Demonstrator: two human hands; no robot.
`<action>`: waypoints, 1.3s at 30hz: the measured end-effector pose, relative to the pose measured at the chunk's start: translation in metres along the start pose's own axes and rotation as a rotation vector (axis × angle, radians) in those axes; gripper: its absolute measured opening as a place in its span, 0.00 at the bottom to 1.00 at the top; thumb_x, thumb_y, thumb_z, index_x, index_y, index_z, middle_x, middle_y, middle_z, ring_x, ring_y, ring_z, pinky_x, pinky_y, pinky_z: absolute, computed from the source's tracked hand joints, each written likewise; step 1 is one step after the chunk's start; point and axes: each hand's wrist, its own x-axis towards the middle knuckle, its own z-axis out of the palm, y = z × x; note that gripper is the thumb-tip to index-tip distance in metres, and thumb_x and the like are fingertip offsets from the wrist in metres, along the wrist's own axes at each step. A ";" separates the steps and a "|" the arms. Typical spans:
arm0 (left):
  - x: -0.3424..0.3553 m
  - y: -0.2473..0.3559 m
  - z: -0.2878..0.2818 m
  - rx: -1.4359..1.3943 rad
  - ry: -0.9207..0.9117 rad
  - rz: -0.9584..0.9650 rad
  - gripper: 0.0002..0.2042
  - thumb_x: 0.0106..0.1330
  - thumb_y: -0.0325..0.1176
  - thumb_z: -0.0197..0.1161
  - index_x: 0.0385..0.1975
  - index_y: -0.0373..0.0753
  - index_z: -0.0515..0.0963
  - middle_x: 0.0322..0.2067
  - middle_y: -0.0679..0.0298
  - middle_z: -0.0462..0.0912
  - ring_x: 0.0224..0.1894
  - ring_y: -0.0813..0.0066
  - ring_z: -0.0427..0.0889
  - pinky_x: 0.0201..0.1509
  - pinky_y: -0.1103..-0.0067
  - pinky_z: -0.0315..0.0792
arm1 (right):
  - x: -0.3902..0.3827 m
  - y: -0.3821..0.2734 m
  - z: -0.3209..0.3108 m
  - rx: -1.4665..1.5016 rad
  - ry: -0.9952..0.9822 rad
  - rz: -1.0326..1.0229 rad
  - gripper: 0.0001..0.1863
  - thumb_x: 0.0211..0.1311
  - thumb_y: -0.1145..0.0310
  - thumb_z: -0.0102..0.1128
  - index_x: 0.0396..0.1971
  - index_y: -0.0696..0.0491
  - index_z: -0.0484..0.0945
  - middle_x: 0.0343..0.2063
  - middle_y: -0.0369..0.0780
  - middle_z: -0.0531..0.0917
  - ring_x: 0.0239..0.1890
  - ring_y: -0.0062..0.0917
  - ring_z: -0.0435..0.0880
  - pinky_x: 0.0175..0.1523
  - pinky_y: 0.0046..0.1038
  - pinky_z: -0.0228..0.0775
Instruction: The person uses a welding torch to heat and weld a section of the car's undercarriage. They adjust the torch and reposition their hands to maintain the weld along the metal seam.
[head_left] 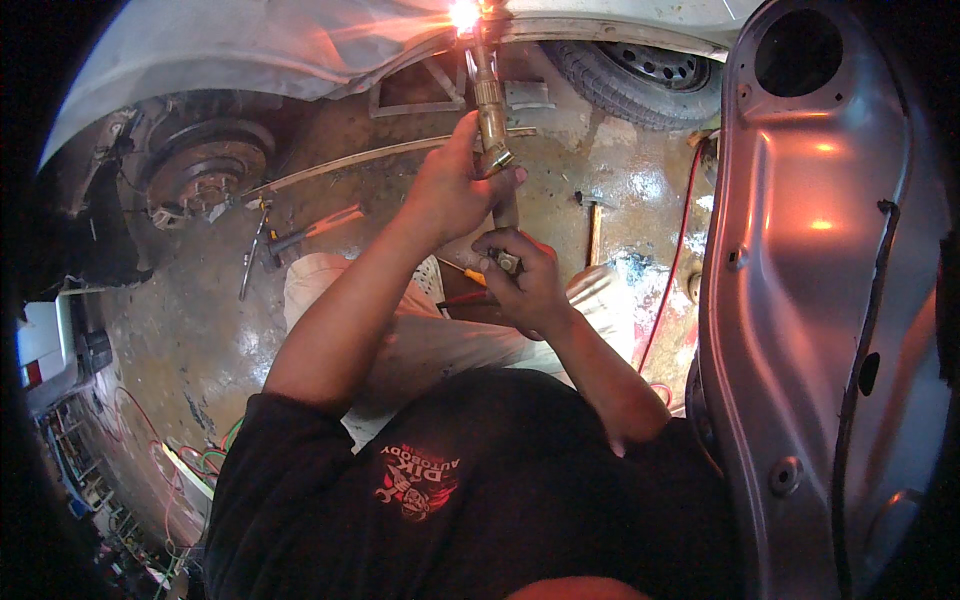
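Note:
A slim, torch-like metal tool (488, 100) with a ribbed, brass-coloured body points away from me. At its far end a bright orange-white glow meets the lower edge of a pale car body panel (250, 50). My left hand (462, 185) is wrapped round the tool's middle, by an angled joint. Nearer to me, my right hand (525, 280) is closed on its rear end, where a small knurled metal part shows between thumb and fingers. The glare hides the tip itself. Beneath my hands, a yellow-handled tool (468, 274) lies by my lap.
A hammer (290, 243) and a thin metal tool (252, 255) lie on the floor at left. A second hammer (595, 235) lies at right, near a red hose (672, 260). A brake disc (210, 165), a wheel (640, 80) and a large silver panel (800, 300) flank the workspace.

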 end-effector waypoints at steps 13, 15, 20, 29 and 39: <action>0.004 0.001 -0.001 0.059 0.005 0.044 0.36 0.68 0.34 0.76 0.73 0.41 0.63 0.42 0.64 0.86 0.41 0.78 0.84 0.47 0.75 0.81 | 0.002 0.012 0.003 0.047 0.010 -0.048 0.09 0.71 0.74 0.65 0.47 0.59 0.82 0.40 0.41 0.85 0.30 0.19 0.86 0.33 0.23 0.80; 0.004 -0.003 0.000 0.004 0.011 0.018 0.39 0.65 0.38 0.77 0.73 0.42 0.63 0.37 0.58 0.87 0.40 0.66 0.88 0.47 0.68 0.80 | 0.001 0.009 0.001 0.060 -0.003 0.011 0.09 0.70 0.74 0.66 0.47 0.59 0.82 0.41 0.41 0.85 0.34 0.22 0.87 0.37 0.25 0.81; 0.005 -0.009 0.002 -0.045 0.006 0.015 0.40 0.64 0.39 0.77 0.74 0.44 0.62 0.33 0.56 0.86 0.38 0.61 0.88 0.45 0.65 0.80 | 0.003 0.001 -0.002 0.025 -0.009 -0.033 0.09 0.68 0.73 0.66 0.46 0.58 0.83 0.41 0.43 0.86 0.43 0.29 0.88 0.48 0.31 0.80; 0.006 -0.004 -0.001 0.016 -0.020 0.007 0.40 0.68 0.33 0.76 0.76 0.37 0.59 0.42 0.64 0.84 0.42 0.80 0.83 0.45 0.77 0.81 | 0.005 0.002 -0.003 0.045 0.001 -0.078 0.10 0.68 0.72 0.66 0.46 0.58 0.82 0.40 0.46 0.85 0.41 0.35 0.88 0.48 0.34 0.79; 0.006 -0.007 0.000 -0.004 -0.001 -0.005 0.39 0.64 0.40 0.77 0.73 0.44 0.63 0.35 0.55 0.88 0.38 0.61 0.90 0.46 0.66 0.81 | 0.004 0.002 -0.003 0.031 -0.008 -0.026 0.10 0.69 0.71 0.66 0.46 0.58 0.82 0.39 0.47 0.85 0.40 0.34 0.87 0.47 0.35 0.79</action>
